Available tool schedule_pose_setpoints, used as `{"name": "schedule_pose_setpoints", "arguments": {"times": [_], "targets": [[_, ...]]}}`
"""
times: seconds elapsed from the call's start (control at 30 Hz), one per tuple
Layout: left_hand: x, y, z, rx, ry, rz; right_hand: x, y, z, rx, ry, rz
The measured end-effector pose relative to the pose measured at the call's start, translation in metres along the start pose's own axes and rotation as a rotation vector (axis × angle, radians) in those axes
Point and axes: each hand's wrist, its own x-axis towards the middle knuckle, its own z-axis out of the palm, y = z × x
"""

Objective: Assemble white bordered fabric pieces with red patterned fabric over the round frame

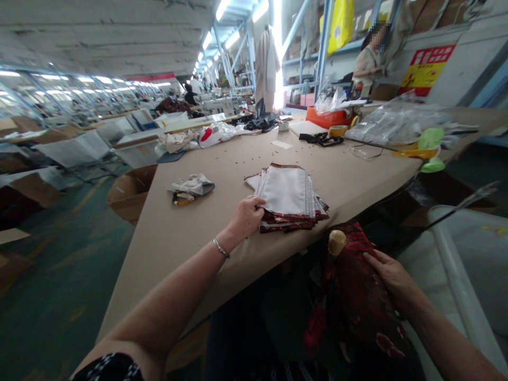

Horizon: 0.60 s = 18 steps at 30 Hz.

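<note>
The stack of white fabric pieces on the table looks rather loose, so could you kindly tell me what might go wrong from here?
The stack of white fabric pieces is fanned unevenly near the edge of the cutting table, so it might slide off if the left hand lifts away. The red patterned fabric under the right hand hangs in loose folds and could catch on the tan rounded knob beside it. Dark scraps scattered on the table could also cling to the white fabric.

fabric stack (286, 194) on long table (206, 169)
</note>
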Motion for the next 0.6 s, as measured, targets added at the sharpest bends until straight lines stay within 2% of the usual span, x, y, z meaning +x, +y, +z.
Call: {"name": "schedule_pose_setpoints", "arguments": {"times": [0.17,0.23,0.3,0.37,0.47,0.53,0.6], "targets": [[0.006,-0.004,0.006,-0.01,0.011,0.016,0.023,0.046,-0.024,-0.64,0.292,-0.158],[0.008,-0.002,0.006,0.005,0.039,0.047,0.02,0.045,-0.026,-0.717,0.415,-0.313],[0.008,0.006,0.002,0.036,0.083,0.076,0.005,0.019,-0.014,-0.65,0.497,-0.5],[0.007,0.018,-0.003,0.061,0.126,0.114,-0.016,-0.027,0.015,-0.569,0.495,-0.709],[0.003,0.04,-0.013,0.085,0.158,0.214,-0.042,-0.102,0.078,-0.678,0.261,-1.129],[-0.002,0.055,-0.021,0.099,0.158,0.284,-0.048,-0.137,0.119,-0.81,0.137,-1.203],[-0.008,0.067,-0.028,0.101,0.157,0.332,-0.047,-0.157,0.147,-0.975,0.07,-1.149]]}}
